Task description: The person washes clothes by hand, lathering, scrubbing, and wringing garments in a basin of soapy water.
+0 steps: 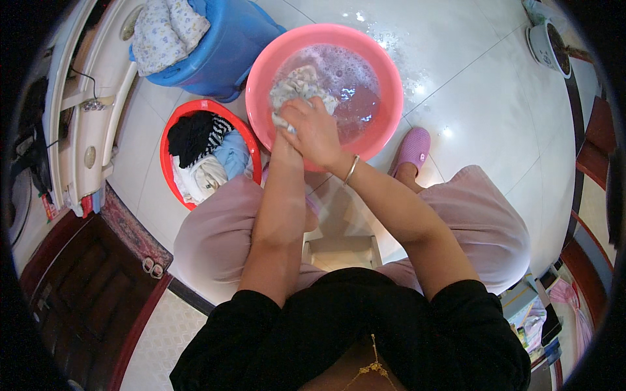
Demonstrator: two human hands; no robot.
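A wet, pale floral cloth [303, 88] lies partly in the soapy water on the left side of a pink plastic basin [389, 93]. My right hand [315, 129], with a bangle at its wrist, grips the near end of the cloth. Close against it, my left hand [287, 138] holds the same bunched end and is largely covered by the right one. A bit of cloth pokes out beside the left hand. Suds [342, 63] float along the far side of the water; its right part shows fewer bubbles.
Left of the basin stands a red tub [166, 161] of black, striped, white and blue clothes. A blue bucket [220, 58] behind it has floral fabric [168, 36] over its rim. Water [391, 41] wets the tiles. A potted plant [547, 49] stands far right; a cabinet [93, 122] lines the left.
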